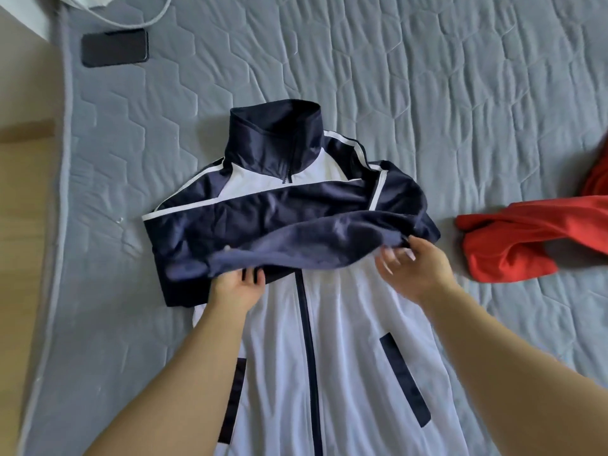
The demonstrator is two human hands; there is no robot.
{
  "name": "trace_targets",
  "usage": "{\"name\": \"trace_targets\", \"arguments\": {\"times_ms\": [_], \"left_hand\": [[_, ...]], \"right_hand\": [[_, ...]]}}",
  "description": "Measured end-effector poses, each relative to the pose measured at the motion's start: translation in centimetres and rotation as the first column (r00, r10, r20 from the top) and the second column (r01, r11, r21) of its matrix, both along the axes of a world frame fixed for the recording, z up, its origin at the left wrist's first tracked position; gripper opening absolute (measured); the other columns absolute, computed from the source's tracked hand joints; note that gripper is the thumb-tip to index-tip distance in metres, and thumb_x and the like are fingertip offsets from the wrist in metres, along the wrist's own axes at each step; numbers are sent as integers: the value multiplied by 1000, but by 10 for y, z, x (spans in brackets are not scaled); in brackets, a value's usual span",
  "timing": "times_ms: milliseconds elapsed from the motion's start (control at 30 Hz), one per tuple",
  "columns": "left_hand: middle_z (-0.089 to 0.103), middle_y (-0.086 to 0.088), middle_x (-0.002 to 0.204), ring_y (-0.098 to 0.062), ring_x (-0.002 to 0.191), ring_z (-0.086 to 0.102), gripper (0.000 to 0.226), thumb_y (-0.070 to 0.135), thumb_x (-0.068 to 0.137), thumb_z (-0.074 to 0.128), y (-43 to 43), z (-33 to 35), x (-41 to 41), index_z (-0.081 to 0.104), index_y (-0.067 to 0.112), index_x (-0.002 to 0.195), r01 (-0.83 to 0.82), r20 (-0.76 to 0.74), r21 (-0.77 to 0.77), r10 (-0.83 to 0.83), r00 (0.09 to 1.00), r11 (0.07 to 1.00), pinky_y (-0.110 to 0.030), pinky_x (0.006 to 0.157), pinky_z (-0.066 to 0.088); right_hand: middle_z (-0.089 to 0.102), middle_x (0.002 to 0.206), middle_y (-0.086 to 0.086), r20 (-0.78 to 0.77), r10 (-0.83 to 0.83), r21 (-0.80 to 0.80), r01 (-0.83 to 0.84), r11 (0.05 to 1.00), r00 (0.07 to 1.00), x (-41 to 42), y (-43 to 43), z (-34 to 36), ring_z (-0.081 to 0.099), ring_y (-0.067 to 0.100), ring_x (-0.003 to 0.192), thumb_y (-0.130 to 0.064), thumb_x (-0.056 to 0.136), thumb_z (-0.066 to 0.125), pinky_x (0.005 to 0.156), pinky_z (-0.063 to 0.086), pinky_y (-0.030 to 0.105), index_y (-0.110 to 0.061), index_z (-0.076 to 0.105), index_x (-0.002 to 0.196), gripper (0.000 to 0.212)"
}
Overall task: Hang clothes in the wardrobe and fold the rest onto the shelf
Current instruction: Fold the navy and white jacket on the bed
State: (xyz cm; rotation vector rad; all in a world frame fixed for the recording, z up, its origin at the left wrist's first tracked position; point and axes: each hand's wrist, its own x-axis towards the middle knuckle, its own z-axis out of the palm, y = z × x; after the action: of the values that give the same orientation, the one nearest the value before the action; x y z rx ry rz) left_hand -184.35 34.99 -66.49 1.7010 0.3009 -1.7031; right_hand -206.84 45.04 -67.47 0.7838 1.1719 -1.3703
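A navy and white zip jacket lies front up on the grey quilted mattress, collar pointing away from me. Both navy sleeves are folded across its chest. My left hand grips the lower sleeve near its left end, with the fingers tucked under the cloth. My right hand pinches the same sleeve at its right end, lifting the edge slightly. A red garment lies crumpled on the mattress to the right of the jacket.
A black phone lies near the mattress's far left corner, with a white cable curving beside it. Wooden floor shows along the left edge of the mattress.
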Motion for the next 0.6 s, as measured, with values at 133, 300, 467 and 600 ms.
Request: {"name": "trace_targets", "arguments": {"times_ms": [133,300,467,600], "left_hand": [[49,4,114,-12,91,52,20,26,95,39,4,-12,7,54,14,100,-44,165,152,18,986,987,-28,86,38],[39,-3,121,-25,111,51,80,75,77,41,-8,1,10,34,24,139,-226,70,-35,228,971,974,-49,98,35],[54,8,101,-10,83,57,21,40,86,58,-49,15,-2,56,20,93,124,186,211,-165,969,970,-34,86,34],[46,5,71,-6,50,46,14,10,86,56,-75,20,-11,47,12,75,219,148,269,-265,953,938,-32,81,35]], "right_hand": [[63,91,3,-6,178,78,-177,981,984,16,8,-9,63,23,88,-32,90,57,75,48,37,-16,55,86,16],[62,95,-1,-71,238,106,-230,967,969,29,-12,-8,60,18,89,-28,88,62,84,46,35,-23,57,91,7],[64,86,1,-131,56,-1,-57,998,990,20,-31,5,62,20,82,-12,83,53,72,51,32,-18,60,86,9],[68,88,6,-95,-84,-193,65,979,992,6,-42,19,64,23,84,-8,74,47,77,50,34,-12,61,90,22]]}}
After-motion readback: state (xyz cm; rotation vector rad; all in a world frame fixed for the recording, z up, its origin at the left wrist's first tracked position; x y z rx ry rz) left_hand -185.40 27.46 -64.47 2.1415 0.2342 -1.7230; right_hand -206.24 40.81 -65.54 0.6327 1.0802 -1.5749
